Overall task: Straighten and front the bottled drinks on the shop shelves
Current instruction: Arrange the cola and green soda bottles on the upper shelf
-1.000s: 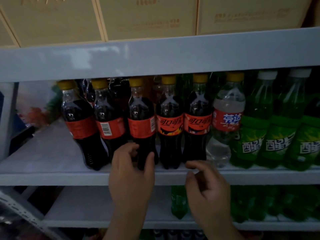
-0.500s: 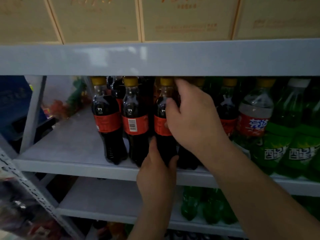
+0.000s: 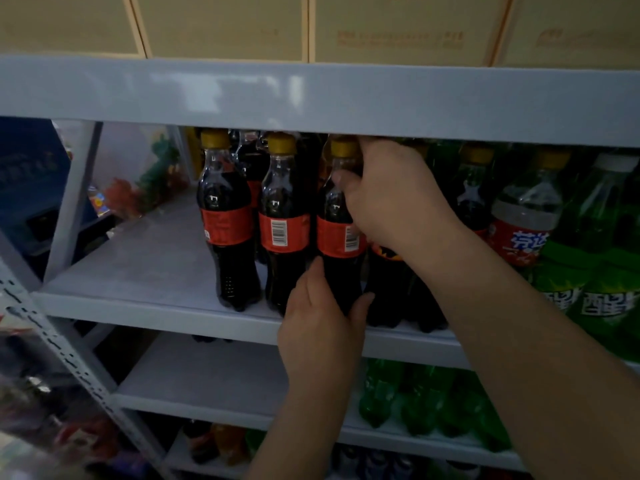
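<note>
Three cola bottles [image 3: 284,230] at the shelf [image 3: 156,306] front edge show barcodes, not logos. On the third cola bottle [image 3: 337,237], the left hand [image 3: 322,327] curls round the base and the right hand [image 3: 391,202] wraps its neck, probably mid-twist. The other two look untouched; the green bottles [image 3: 602,289] face out.

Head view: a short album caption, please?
Left hand grips a cola bottle low, right hand holds its shoulder, on a grey shop shelf.
</note>
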`<state>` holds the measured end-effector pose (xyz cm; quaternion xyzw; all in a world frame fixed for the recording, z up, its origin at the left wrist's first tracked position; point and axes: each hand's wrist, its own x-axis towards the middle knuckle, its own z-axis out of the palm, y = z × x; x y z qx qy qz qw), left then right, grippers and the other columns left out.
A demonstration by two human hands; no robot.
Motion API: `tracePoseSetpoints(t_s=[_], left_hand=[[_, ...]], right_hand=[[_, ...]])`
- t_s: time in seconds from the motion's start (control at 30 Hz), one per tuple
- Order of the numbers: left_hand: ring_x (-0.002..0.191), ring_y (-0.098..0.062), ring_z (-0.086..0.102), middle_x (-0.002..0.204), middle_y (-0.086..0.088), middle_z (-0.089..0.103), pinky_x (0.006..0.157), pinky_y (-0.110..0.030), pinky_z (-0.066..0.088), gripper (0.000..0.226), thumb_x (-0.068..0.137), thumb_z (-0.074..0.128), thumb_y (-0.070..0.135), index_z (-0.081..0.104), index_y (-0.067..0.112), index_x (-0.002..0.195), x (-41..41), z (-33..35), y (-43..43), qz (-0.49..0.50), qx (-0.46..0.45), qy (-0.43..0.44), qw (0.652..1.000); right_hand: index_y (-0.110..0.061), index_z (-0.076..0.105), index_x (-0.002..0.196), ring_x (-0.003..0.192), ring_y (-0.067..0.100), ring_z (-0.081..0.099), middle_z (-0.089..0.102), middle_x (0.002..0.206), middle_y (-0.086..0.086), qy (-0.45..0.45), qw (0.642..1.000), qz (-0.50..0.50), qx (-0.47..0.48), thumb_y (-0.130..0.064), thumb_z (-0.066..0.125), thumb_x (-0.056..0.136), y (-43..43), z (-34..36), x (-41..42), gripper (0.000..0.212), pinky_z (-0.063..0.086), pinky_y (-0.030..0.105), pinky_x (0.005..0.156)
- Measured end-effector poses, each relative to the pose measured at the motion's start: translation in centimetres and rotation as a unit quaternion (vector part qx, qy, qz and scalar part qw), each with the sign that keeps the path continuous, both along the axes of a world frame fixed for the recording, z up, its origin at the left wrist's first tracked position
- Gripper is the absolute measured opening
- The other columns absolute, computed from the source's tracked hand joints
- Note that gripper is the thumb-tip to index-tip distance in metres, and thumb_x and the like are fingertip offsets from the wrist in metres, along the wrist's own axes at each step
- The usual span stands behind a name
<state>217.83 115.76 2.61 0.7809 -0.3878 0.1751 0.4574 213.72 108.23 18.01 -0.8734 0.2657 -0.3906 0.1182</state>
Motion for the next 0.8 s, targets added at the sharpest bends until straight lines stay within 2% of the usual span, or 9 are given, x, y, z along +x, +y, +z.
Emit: tracePoseSetpoints(t_s=[0.1, 0.17, 0.23, 0.27, 0.37, 0.43, 0.57, 0.7, 0.8], left_hand=[[0.104, -0.026, 0.062, 0.116, -0.010, 0.061, 0.072, -0.038, 0.057, 0.077, 0.067, 0.085, 0.035, 0.052, 0.004, 0.129, 0.2, 0.4, -0.4, -0.008, -0.004, 0.020, 1.000], [0.105, -0.026, 0.060, 0.117, -0.010, 0.057, 0.072, -0.037, 0.056, 0.074, 0.069, 0.084, 0.028, 0.049, 0.005, 0.131, 0.4, 0.5, -0.5, -0.012, -0.004, 0.021, 1.000], [0.105, -0.029, 0.060, 0.118, -0.012, 0.057, 0.074, -0.037, 0.054, 0.073, 0.072, 0.082, 0.022, 0.047, 0.003, 0.134, 0.5, 0.5, -0.5, -0.007, 0.012, 0.010, 1.000], [0.103, -0.030, 0.061, 0.118, -0.014, 0.058, 0.073, -0.038, 0.054, 0.073, 0.073, 0.080, 0.017, 0.046, 0.002, 0.135, 0.6, 0.5, -0.5, -0.006, 0.022, 0.008, 1.000], [0.088, -0.034, 0.066, 0.113, -0.018, 0.063, 0.063, -0.038, 0.054, 0.068, 0.072, 0.074, 0.003, 0.047, -0.003, 0.135, 0.8, 0.5, -0.2, -0.005, 0.020, 0.002, 1.000], [0.084, -0.031, 0.068, 0.112, -0.017, 0.065, 0.059, -0.035, 0.054, 0.069, 0.071, 0.078, 0.010, 0.050, -0.002, 0.132, 0.7, 0.6, -0.1, 0.003, 0.003, -0.012, 1.000], [0.094, -0.026, 0.067, 0.118, -0.011, 0.064, 0.061, -0.034, 0.054, 0.083, 0.070, 0.081, 0.041, 0.047, 0.004, 0.135, 0.3, 1.1, -0.6, 0.013, 0.002, -0.015, 1.000], [0.092, -0.029, 0.067, 0.114, -0.013, 0.066, 0.059, -0.036, 0.054, 0.087, 0.065, 0.084, 0.042, 0.047, 0.004, 0.134, 0.6, 1.0, -1.0, 0.022, 0.004, 0.000, 1.000], [0.082, -0.029, 0.068, 0.101, -0.012, 0.068, 0.054, -0.037, 0.053, 0.087, 0.063, 0.087, 0.035, 0.048, 0.004, 0.134, 0.7, 0.8, -1.0, 0.031, 0.023, 0.006, 0.999]], right_hand=[[-0.012, 0.058, 0.110, 0.073, 0.007, 0.044, 0.051, 0.089, -0.003, -0.001, 1.000, -0.005, -0.017, -0.025, 0.054, 0.094, -0.1, -0.1, 0.2, 0.021, 0.032, 0.012, 0.059], [-0.014, 0.058, 0.108, 0.072, 0.007, 0.047, 0.055, 0.089, -0.003, -0.015, 1.000, -0.007, -0.005, -0.026, 0.052, 0.095, 0.0, -0.3, 0.4, 0.019, 0.035, 0.012, 0.054], [-0.015, 0.055, 0.102, 0.071, 0.016, 0.059, 0.062, 0.088, 0.003, -0.038, 0.998, 0.000, 0.054, -0.029, 0.051, 0.095, -0.1, -0.4, 0.6, 0.016, 0.047, 0.025, 0.060], [-0.016, 0.053, 0.098, 0.068, 0.022, 0.061, 0.064, 0.084, 0.007, -0.050, 0.994, 0.007, 0.097, -0.031, 0.052, 0.094, -0.2, -0.5, 0.7, 0.016, 0.049, 0.029, 0.059], [-0.017, 0.054, 0.090, 0.063, 0.025, 0.062, 0.062, 0.075, 0.006, -0.080, 0.988, 0.005, 0.129, -0.034, 0.058, 0.090, -0.4, -0.5, 1.0, 0.018, 0.048, 0.032, 0.056], [-0.018, 0.054, 0.090, 0.065, 0.023, 0.063, 0.061, 0.075, 0.000, -0.098, 0.989, 0.002, 0.108, -0.036, 0.063, 0.087, -0.4, -0.7, 1.0, 0.020, 0.052, 0.033, 0.060], [-0.020, 0.056, 0.089, 0.067, 0.019, 0.063, 0.062, 0.079, -0.004, -0.108, 0.990, 0.004, 0.090, -0.042, 0.064, 0.085, -0.3, -0.8, 1.2, 0.023, 0.052, 0.030, 0.066], [-0.022, 0.059, 0.090, 0.066, 0.015, 0.061, 0.061, 0.076, -0.009, -0.092, 0.993, 0.004, 0.073, -0.045, 0.062, 0.086, -0.3, -0.7, 1.2, 0.024, 0.046, 0.024, 0.065], [-0.019, 0.065, 0.095, 0.068, 0.015, 0.062, 0.065, 0.082, -0.007, -0.093, 0.992, 0.017, 0.088, -0.046, 0.060, 0.087, -0.4, -0.8, 1.1, 0.028, 0.051, 0.028, 0.067]])
